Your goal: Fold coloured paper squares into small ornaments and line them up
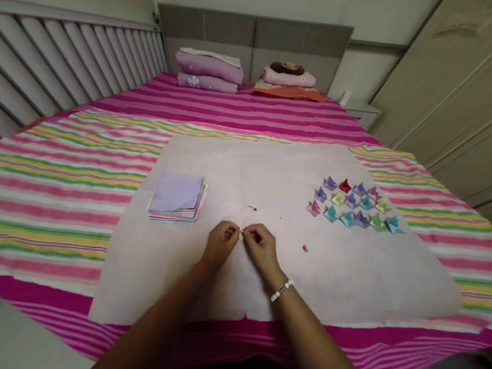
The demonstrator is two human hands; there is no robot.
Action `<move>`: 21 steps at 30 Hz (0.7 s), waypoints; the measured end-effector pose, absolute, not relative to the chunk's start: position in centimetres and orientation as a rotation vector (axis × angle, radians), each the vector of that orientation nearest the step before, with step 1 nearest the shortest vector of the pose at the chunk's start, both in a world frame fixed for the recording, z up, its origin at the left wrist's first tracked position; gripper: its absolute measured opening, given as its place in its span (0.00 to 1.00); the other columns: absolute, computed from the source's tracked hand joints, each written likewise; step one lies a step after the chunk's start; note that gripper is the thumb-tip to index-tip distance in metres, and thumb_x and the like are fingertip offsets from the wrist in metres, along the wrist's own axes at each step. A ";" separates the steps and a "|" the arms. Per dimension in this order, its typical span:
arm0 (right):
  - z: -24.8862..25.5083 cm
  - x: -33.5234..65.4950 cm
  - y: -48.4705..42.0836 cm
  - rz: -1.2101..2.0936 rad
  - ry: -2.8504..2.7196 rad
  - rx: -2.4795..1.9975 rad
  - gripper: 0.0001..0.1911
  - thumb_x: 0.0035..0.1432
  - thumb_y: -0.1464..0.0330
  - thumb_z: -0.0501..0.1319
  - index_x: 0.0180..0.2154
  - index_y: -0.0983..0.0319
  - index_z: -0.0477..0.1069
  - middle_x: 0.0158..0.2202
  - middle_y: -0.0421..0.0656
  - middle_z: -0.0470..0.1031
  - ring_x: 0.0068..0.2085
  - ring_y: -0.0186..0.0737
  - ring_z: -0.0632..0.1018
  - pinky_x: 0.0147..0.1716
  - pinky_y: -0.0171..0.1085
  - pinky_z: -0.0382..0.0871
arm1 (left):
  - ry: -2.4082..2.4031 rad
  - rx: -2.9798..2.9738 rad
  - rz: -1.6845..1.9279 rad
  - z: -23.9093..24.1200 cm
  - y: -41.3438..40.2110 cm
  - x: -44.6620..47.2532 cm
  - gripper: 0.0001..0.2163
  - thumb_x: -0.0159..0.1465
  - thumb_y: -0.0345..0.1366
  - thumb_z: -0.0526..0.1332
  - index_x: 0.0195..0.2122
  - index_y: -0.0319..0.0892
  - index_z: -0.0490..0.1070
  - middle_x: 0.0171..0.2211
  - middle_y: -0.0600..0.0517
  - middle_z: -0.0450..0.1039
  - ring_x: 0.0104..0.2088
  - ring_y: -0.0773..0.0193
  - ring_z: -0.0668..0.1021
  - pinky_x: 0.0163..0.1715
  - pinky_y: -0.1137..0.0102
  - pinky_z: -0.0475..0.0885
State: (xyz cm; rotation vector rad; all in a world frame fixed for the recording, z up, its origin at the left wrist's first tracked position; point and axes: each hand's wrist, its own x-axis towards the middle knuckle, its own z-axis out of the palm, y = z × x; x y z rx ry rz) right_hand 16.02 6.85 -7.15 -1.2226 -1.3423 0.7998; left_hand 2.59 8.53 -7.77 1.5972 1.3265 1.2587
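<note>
My left hand (pixel 219 242) and my right hand (pixel 261 247) meet over a large pale pink paper sheet (pixel 350 276) spread on the bed. Both pinch one small pale yellow folded paper piece (pixel 241 234) between their fingertips. A white bead bracelet (pixel 281 290) circles my right wrist. To the left lies a stack of coloured square papers (pixel 177 197) with a lilac sheet on top. To the right, several small folded paper shapes (pixel 355 204) in many colours stand in rows.
The bed carries a pink, green and yellow striped cover (pixel 54 189). Pillows (pixel 209 71) and a folded blanket (pixel 288 84) sit by the headboard. A slatted rail (pixel 44 66) runs along the left, a wardrobe (pixel 467 95) along the right. Tiny red scraps (pixel 305 248) lie on the sheet.
</note>
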 end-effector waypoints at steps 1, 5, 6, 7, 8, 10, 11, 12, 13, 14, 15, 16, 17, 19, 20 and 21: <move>-7.2 16.1 6.8 0.807 -1.334 -1.223 0.06 0.54 0.67 0.60 0.28 0.61 0.72 0.27 0.39 0.70 0.27 0.35 0.69 0.27 0.34 0.63 | 1.337 1.590 1.259 -7.9 8.5 2.6 0.02 0.56 0.31 0.60 0.29 0.41 0.71 0.26 0.54 0.72 0.26 0.68 0.75 0.27 0.75 0.70; -7.6 16.2 6.6 0.831 -1.311 -1.220 0.04 0.54 0.68 0.58 0.29 0.61 0.70 0.26 0.38 0.69 0.26 0.35 0.68 0.26 0.33 0.62 | 1.358 1.590 1.249 -8.2 8.4 2.6 0.02 0.58 0.31 0.57 0.30 0.41 0.69 0.23 0.57 0.69 0.22 0.70 0.72 0.23 0.76 0.67; -7.7 16.2 6.5 0.833 -1.309 -1.219 0.04 0.54 0.69 0.58 0.29 0.61 0.70 0.26 0.38 0.68 0.26 0.35 0.68 0.26 0.33 0.62 | 1.357 1.603 1.246 -8.2 8.5 2.5 0.03 0.57 0.31 0.57 0.31 0.41 0.69 0.23 0.57 0.68 0.22 0.70 0.71 0.22 0.76 0.66; -7.7 16.2 6.5 0.832 -1.307 -1.217 0.04 0.54 0.69 0.57 0.30 0.61 0.70 0.26 0.37 0.68 0.26 0.35 0.68 0.26 0.33 0.62 | 1.354 1.621 1.244 -8.2 8.5 2.5 0.04 0.57 0.30 0.56 0.32 0.41 0.70 0.23 0.57 0.68 0.22 0.70 0.71 0.22 0.76 0.65; -7.8 16.2 6.4 0.830 -1.306 -1.215 0.04 0.53 0.70 0.57 0.30 0.61 0.70 0.26 0.37 0.68 0.26 0.35 0.68 0.26 0.33 0.62 | 1.348 1.646 1.244 -8.1 8.5 2.4 0.05 0.57 0.29 0.56 0.32 0.41 0.70 0.24 0.57 0.68 0.22 0.69 0.71 0.23 0.75 0.66; -7.7 16.2 6.4 0.820 -1.309 -1.205 0.05 0.53 0.71 0.56 0.31 0.60 0.70 0.27 0.38 0.69 0.27 0.36 0.68 0.27 0.34 0.62 | 1.328 1.707 1.249 -7.9 8.5 2.3 0.08 0.56 0.26 0.55 0.32 0.41 0.72 0.28 0.54 0.70 0.28 0.67 0.73 0.28 0.73 0.68; -7.7 16.2 6.4 0.814 -1.313 -1.198 0.06 0.52 0.72 0.55 0.30 0.60 0.71 0.28 0.39 0.69 0.28 0.36 0.69 0.28 0.34 0.63 | 1.316 1.739 1.251 -7.8 8.5 2.2 0.09 0.56 0.25 0.54 0.31 0.41 0.72 0.31 0.53 0.70 0.31 0.66 0.74 0.32 0.72 0.70; -7.6 16.2 6.3 0.808 -1.320 -1.190 0.06 0.52 0.72 0.55 0.30 0.60 0.71 0.29 0.39 0.69 0.29 0.37 0.69 0.29 0.35 0.63 | 1.304 1.769 1.250 -7.7 8.4 2.1 0.10 0.55 0.24 0.54 0.31 0.41 0.73 0.33 0.52 0.71 0.34 0.65 0.74 0.36 0.70 0.70; -7.5 16.2 6.3 0.803 -1.330 -1.181 0.07 0.52 0.72 0.55 0.29 0.60 0.71 0.29 0.40 0.69 0.30 0.37 0.69 0.29 0.35 0.63 | 1.296 1.796 1.247 -7.6 8.4 2.1 0.11 0.55 0.24 0.53 0.30 0.41 0.73 0.34 0.51 0.71 0.37 0.64 0.75 0.38 0.69 0.71; -7.4 16.2 6.3 0.798 -1.340 -1.174 0.07 0.51 0.72 0.54 0.29 0.60 0.71 0.29 0.40 0.69 0.30 0.37 0.70 0.30 0.35 0.63 | 1.293 1.821 1.242 -7.5 8.4 2.1 0.11 0.55 0.23 0.53 0.30 0.41 0.74 0.34 0.50 0.71 0.38 0.63 0.75 0.40 0.68 0.71; -7.4 16.2 6.3 0.794 -1.349 -1.169 0.07 0.51 0.73 0.54 0.29 0.60 0.71 0.29 0.40 0.69 0.31 0.38 0.70 0.30 0.35 0.63 | 1.296 1.843 1.236 -7.4 8.3 2.1 0.12 0.55 0.23 0.52 0.31 0.41 0.74 0.35 0.50 0.70 0.38 0.63 0.75 0.40 0.67 0.71; -7.3 16.2 6.3 0.791 -1.357 -1.165 0.08 0.50 0.73 0.54 0.29 0.60 0.71 0.29 0.40 0.69 0.30 0.38 0.69 0.30 0.35 0.63 | 1.305 1.863 1.230 -7.4 8.3 2.2 0.12 0.55 0.22 0.52 0.32 0.41 0.74 0.35 0.50 0.70 0.38 0.62 0.75 0.40 0.67 0.71; -7.3 16.2 6.3 0.788 -1.363 -1.164 0.08 0.50 0.74 0.54 0.29 0.60 0.71 0.29 0.40 0.68 0.30 0.37 0.69 0.29 0.35 0.63 | 1.317 1.881 1.221 -7.3 8.3 2.2 0.13 0.54 0.22 0.52 0.32 0.41 0.74 0.35 0.50 0.70 0.38 0.62 0.74 0.40 0.67 0.71; -7.3 16.1 6.2 0.784 -1.371 -1.165 0.09 0.49 0.75 0.54 0.30 0.61 0.71 0.29 0.39 0.67 0.28 0.36 0.68 0.28 0.35 0.62 | 1.350 1.914 1.200 -7.1 8.2 2.3 0.13 0.53 0.21 0.52 0.33 0.41 0.73 0.35 0.50 0.69 0.37 0.62 0.74 0.39 0.66 0.72; -7.3 16.1 6.2 0.781 -1.374 -1.166 0.09 0.49 0.75 0.54 0.30 0.61 0.71 0.29 0.39 0.67 0.28 0.36 0.68 0.27 0.35 0.62 | 1.367 1.930 1.186 -7.0 8.2 2.4 0.13 0.52 0.20 0.52 0.33 0.41 0.72 0.35 0.50 0.69 0.37 0.62 0.74 0.39 0.66 0.72; -7.3 16.1 6.3 0.779 -1.376 -1.167 0.09 0.49 0.75 0.54 0.30 0.60 0.71 0.29 0.39 0.67 0.27 0.36 0.67 0.27 0.35 0.61 | 1.385 1.946 1.170 -6.9 8.2 2.5 0.13 0.52 0.20 0.53 0.32 0.41 0.72 0.34 0.50 0.68 0.37 0.62 0.74 0.39 0.66 0.72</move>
